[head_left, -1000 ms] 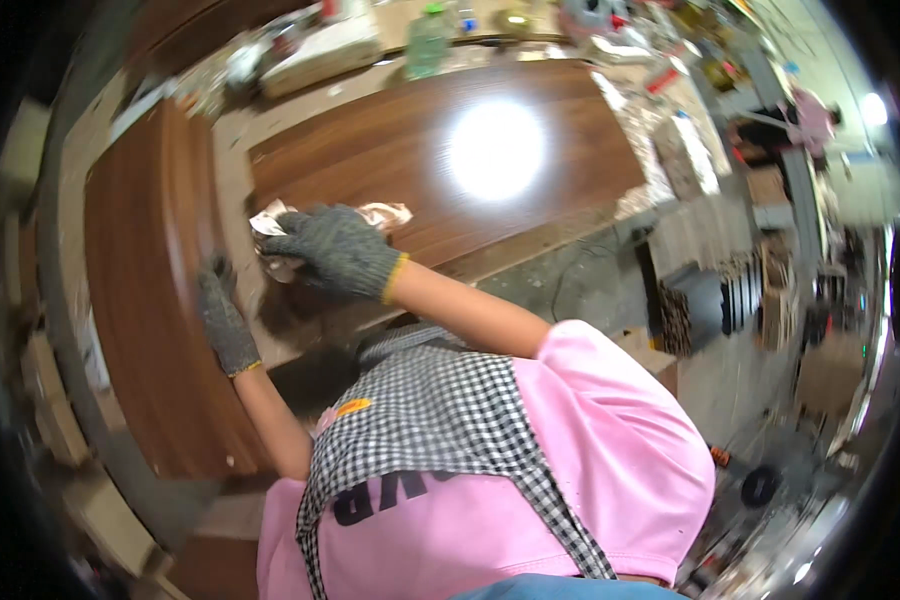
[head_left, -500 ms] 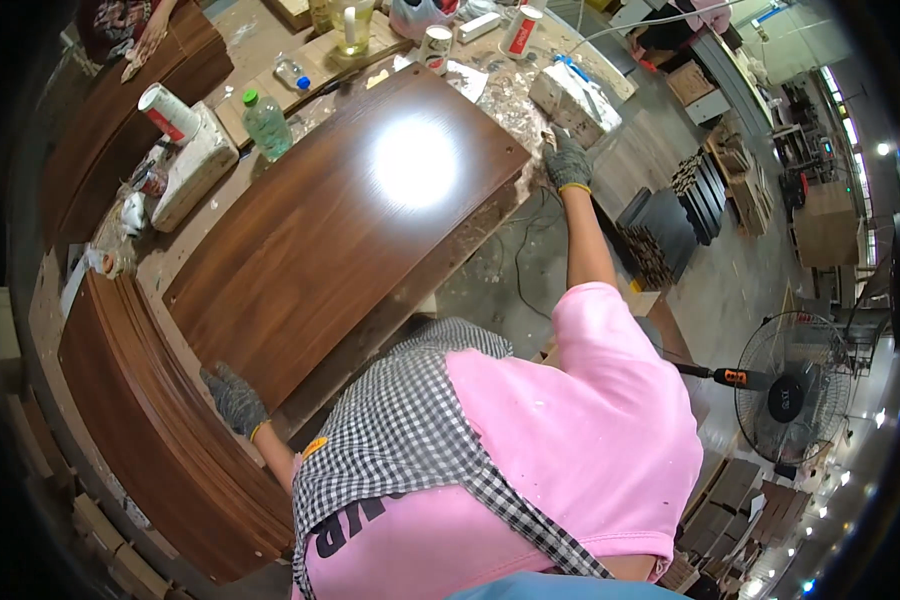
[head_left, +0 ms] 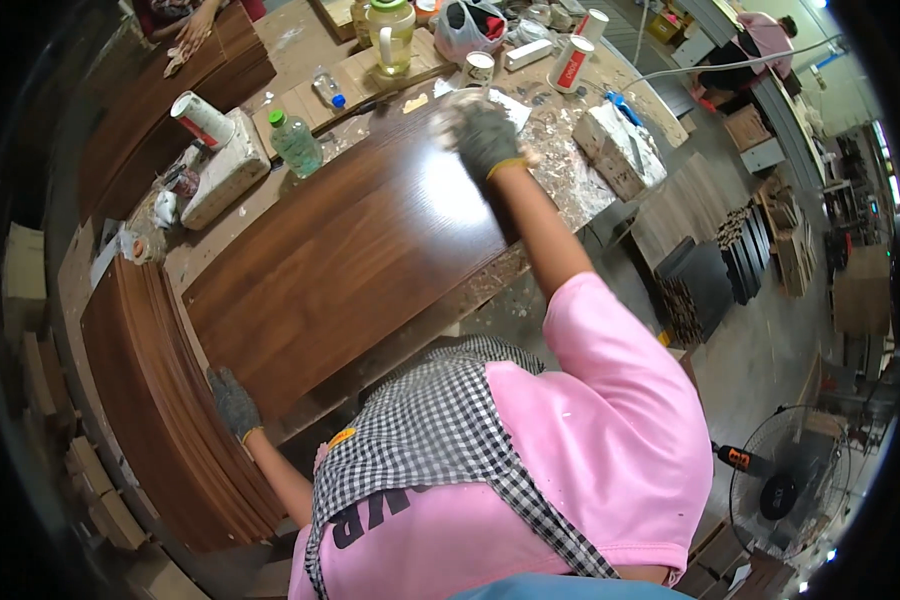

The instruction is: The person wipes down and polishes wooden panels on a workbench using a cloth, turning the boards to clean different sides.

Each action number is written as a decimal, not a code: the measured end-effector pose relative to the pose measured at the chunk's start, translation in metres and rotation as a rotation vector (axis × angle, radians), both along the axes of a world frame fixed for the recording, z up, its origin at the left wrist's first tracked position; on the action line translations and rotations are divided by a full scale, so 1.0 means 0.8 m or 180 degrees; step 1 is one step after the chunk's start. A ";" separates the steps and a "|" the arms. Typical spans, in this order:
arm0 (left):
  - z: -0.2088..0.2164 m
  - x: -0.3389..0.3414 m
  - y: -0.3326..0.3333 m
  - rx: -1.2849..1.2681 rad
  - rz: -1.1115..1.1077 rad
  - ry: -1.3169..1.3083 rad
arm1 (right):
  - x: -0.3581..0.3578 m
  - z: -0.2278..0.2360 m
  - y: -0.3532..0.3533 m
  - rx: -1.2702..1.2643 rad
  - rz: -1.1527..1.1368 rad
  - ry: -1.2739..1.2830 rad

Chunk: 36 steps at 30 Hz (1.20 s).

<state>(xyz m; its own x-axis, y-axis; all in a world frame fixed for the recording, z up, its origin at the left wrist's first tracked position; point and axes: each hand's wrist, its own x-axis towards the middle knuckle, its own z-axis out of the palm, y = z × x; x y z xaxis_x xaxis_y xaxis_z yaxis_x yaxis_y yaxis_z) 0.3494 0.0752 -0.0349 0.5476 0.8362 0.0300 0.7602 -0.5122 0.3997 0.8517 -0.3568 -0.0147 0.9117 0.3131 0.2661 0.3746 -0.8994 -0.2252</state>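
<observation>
A dark brown wood-grain panel [head_left: 340, 270] lies slantwise on the worktable, bright glare near its far right end. Over that end is my right hand [head_left: 490, 138] in a dark grey glove, fingers closed around a whitish cloth [head_left: 452, 118] that is blurred by motion. The cloth appears to touch the panel's top. My left hand [head_left: 233, 403], gloved the same way, rests at the panel's near left end with its fingers stretched out. Close beside it stands a stack of similar brown panels [head_left: 170, 400].
Beyond the panel are a green-capped bottle [head_left: 296, 145], a paper cup [head_left: 202, 120] on a white block [head_left: 228, 170], a yellowish jug [head_left: 392, 40] and another paper cup [head_left: 570, 65]. A second white block [head_left: 620, 150] sits at the right. Another person's hand [head_left: 195, 35] shows top left. A fan [head_left: 785, 490] stands lower right.
My right hand has moved left from beside the white block onto the panel's far end, with the whitish cloth. My left hand stays at the near left end. The whole view has shifted slightly.
</observation>
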 end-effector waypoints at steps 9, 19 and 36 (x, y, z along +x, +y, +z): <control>-0.001 -0.012 -0.006 0.0170 0.0433 -0.0187 | -0.082 0.048 -0.125 0.0713 -0.0508 0.0428; -0.031 -0.039 0.007 0.0706 0.0178 0.1207 | -0.174 0.015 -0.124 0.0175 -0.0418 -0.0403; 0.061 -0.141 0.011 -0.0371 0.0079 0.0828 | -0.190 0.115 -0.211 0.3284 -0.0005 0.2503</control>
